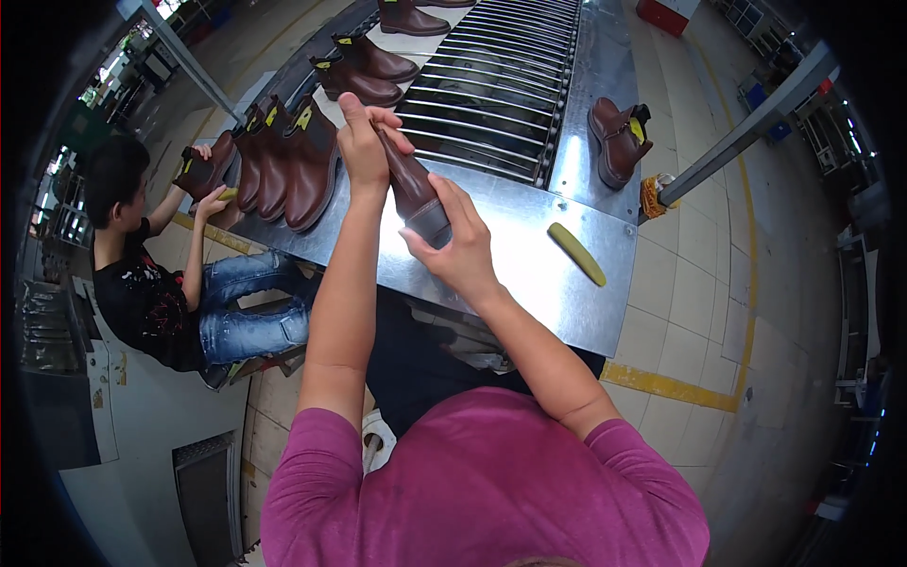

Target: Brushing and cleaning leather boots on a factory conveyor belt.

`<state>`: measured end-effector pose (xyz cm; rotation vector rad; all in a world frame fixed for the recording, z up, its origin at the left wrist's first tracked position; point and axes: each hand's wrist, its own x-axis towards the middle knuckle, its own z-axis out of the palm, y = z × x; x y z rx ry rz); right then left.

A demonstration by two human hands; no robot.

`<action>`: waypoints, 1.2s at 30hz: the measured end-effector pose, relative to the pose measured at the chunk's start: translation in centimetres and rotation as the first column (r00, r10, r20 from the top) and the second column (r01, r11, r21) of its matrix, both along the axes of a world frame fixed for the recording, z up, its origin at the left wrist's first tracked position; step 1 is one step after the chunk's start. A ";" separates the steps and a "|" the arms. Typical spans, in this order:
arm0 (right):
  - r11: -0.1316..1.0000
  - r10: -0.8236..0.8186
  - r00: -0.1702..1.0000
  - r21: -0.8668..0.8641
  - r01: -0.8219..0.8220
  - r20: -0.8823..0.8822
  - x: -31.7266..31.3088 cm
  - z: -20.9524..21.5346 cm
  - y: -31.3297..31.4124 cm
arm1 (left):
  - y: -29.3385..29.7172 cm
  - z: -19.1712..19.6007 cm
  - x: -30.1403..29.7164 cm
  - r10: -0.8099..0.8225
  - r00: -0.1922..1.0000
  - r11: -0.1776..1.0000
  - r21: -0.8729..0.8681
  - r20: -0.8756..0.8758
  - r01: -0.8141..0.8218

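Between my two hands is a brown leather boot (408, 175), held tilted above the metal table. My right hand (461, 248) wraps round its dark-soled heel end, the thumb on the near side. At the far end, my left hand (367, 151) grips the boot, thumb pointing up and fingertips showing past it; part of the boot is hidden behind this hand. To the right of my right hand, a long olive-green piece with rounded ends (576, 253) lies on the tabletop. One more brown boot (616, 146), with a yellow-green tab, stands at the far right side.
Several brown boots (307, 170) line the table's left side, with more (373, 66) farther back. A metal roller conveyor (501, 85) runs away from the metal table (529, 302). At left a seated co-worker (142, 274) holds a boot. A grey post (746, 132) rises at right.
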<state>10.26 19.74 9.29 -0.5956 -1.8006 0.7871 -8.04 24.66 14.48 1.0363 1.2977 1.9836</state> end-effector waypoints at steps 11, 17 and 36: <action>0.961 -0.237 0.971 0.135 0.240 -0.043 -2.3 0.4 0.7 | -2.7 -1.1 1.6 0.314 0.948 0.932 0.174 0.048 -0.317; 0.991 -0.130 0.991 -0.020 0.131 0.035 -3.1 0.5 2.1 | -6.8 -4.5 3.5 -0.075 0.978 0.997 0.029 0.195 0.071; 0.961 0.043 0.999 -0.272 -0.038 0.013 -2.4 2.7 2.2 | -6.3 -4.7 3.8 -0.038 0.992 0.999 0.020 0.121 0.036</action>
